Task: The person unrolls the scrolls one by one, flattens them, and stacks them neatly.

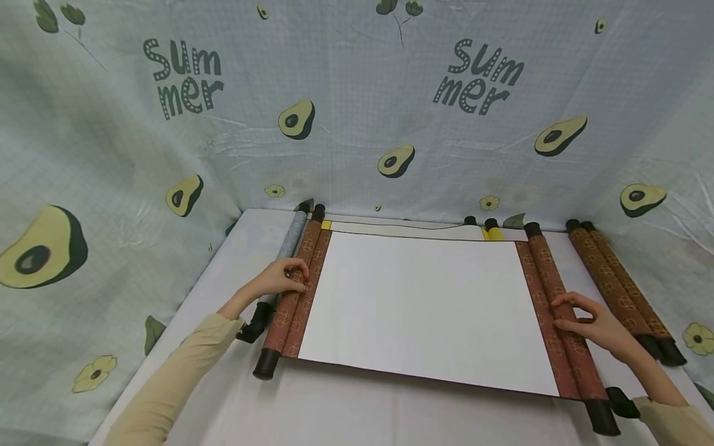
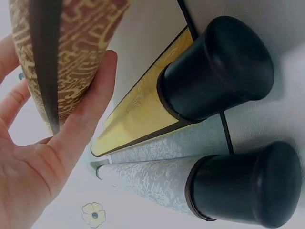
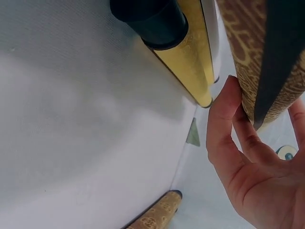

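A partly unrolled hanging scroll (image 1: 424,303) with a blank white face is stretched between both hands, above the table. My left hand (image 1: 279,277) pinches its reddish-brown patterned left roller (image 1: 276,328) between thumb and fingers. On the other side, my right hand (image 1: 597,325) grips the matching right roller (image 1: 582,371) the same way. Black knobs cap the roller ends. Beneath it, largely hidden, lie a yellow-edged scroll (image 2: 138,112) and a pale grey-blue scroll (image 2: 147,183), both seen below the hand in the left wrist view.
Two brown patterned rollers (image 1: 613,282) with black ends lie side by side at the right of the white table (image 1: 346,409). A pale curtain (image 1: 346,80) printed with avocados and "summer" closes off the back and sides.
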Action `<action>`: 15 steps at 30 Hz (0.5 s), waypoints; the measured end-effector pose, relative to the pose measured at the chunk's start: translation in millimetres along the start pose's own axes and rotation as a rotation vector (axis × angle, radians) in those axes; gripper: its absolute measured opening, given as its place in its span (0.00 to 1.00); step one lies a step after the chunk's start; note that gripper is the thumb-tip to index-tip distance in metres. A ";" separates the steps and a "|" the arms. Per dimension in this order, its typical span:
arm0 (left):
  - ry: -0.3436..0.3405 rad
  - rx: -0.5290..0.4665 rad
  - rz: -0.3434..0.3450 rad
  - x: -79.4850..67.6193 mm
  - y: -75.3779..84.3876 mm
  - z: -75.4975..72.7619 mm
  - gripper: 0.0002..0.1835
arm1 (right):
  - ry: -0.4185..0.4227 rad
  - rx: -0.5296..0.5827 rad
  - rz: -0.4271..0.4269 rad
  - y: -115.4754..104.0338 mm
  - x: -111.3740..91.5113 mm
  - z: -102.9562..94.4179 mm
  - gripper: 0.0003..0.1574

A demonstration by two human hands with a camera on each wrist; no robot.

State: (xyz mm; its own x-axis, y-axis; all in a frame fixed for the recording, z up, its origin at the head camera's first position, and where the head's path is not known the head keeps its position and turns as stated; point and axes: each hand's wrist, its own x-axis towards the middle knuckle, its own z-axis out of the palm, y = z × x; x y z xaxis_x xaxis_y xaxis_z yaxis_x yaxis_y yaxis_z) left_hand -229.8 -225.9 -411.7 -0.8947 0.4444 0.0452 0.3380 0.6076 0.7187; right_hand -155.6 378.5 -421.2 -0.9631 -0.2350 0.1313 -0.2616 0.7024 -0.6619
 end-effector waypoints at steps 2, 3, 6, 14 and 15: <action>0.004 0.002 -0.016 0.4 1.1 -0.2 0.10 | -0.004 0.001 -0.001 0.8 -0.4 -0.9 0.19; 0.006 0.004 -0.025 0.8 1.3 -0.1 0.10 | -0.006 0.000 -0.002 1.1 -0.5 -1.3 0.19; 0.012 0.003 -0.043 2.1 1.8 0.4 0.10 | -0.010 -0.013 -0.001 1.7 -0.9 -2.5 0.18; 0.001 -0.066 -0.106 8.2 0.8 1.0 0.10 | -0.010 -0.026 -0.021 4.9 -1.1 -3.7 0.18; 0.004 -0.072 -0.108 9.5 1.0 0.9 0.10 | -0.010 -0.026 -0.022 5.4 -0.6 -3.8 0.19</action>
State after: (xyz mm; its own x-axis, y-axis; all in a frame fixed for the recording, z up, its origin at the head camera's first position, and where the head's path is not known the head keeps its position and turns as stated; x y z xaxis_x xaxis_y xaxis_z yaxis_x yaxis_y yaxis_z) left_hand -237.7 -220.5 -411.2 -0.9260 0.3762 -0.0331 0.2174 0.6028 0.7677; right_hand -156.7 384.9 -422.1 -0.9566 -0.2567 0.1383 -0.2842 0.7146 -0.6393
